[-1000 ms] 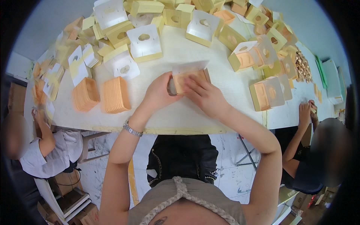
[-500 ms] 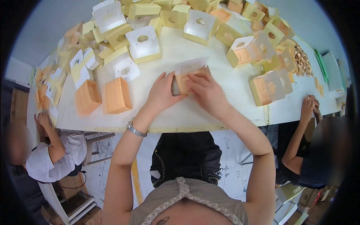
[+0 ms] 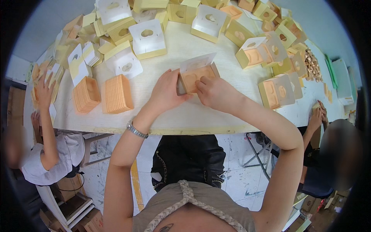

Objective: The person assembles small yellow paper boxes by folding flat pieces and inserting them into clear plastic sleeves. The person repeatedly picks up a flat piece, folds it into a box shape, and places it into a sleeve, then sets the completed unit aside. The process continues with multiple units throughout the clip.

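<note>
A small pale-yellow box (image 3: 199, 64) with its white-lined lid raised stands between my hands, above the middle of the table. An orange moulded insert (image 3: 189, 82) with round hollows lies inside it. My left hand (image 3: 165, 91) is wrapped round the box's left side, thumb along the near edge. My right hand (image 3: 217, 92) is closed at the near right, its curled fingertips on the insert and the box's rim; what lies under the fingertips is hidden. Left of my left hand stand two stacks of orange inserts, the nearer stack (image 3: 117, 96) and the farther-left stack (image 3: 86, 94).
Open yellow boxes (image 3: 147, 38) crowd the far side of the table (image 3: 162, 125). Filled boxes (image 3: 276, 92) stand at the right, near a heap of gold-brown pieces (image 3: 312, 66). One co-worker's hand (image 3: 44, 91) is at the left edge; another's hands (image 3: 317, 115) are at the right.
My right fingers have gone from spread over the insert to curled at its near right, and my right elbow has swung outward. The left co-worker's hand has reached up to the pile.
</note>
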`<state>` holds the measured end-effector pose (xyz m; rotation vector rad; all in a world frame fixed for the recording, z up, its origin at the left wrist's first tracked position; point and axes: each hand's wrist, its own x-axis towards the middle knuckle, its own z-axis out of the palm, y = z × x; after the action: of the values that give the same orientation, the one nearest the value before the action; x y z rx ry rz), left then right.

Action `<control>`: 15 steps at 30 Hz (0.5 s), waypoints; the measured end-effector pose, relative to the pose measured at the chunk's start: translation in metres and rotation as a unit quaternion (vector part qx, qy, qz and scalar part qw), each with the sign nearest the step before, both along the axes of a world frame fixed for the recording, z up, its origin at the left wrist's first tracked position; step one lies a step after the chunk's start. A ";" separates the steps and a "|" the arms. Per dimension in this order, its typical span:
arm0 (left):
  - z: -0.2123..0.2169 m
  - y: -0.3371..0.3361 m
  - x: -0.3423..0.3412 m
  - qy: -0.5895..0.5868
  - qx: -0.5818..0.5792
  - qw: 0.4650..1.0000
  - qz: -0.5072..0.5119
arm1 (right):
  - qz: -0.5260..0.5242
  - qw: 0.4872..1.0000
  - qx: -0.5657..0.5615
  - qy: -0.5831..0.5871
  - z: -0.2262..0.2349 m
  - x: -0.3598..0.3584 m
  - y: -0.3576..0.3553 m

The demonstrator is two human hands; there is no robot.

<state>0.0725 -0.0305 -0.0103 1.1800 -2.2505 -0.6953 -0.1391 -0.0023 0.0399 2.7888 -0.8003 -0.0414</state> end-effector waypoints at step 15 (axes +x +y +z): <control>0.002 -0.006 0.000 0.042 0.010 0.999 0.010 | -0.006 0.988 0.099 -0.118 0.005 -0.001 -0.048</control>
<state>0.0722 -0.0360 -0.0083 1.1587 -2.1645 -0.7488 -0.1404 -0.0506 0.0448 3.0156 -0.9123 0.2239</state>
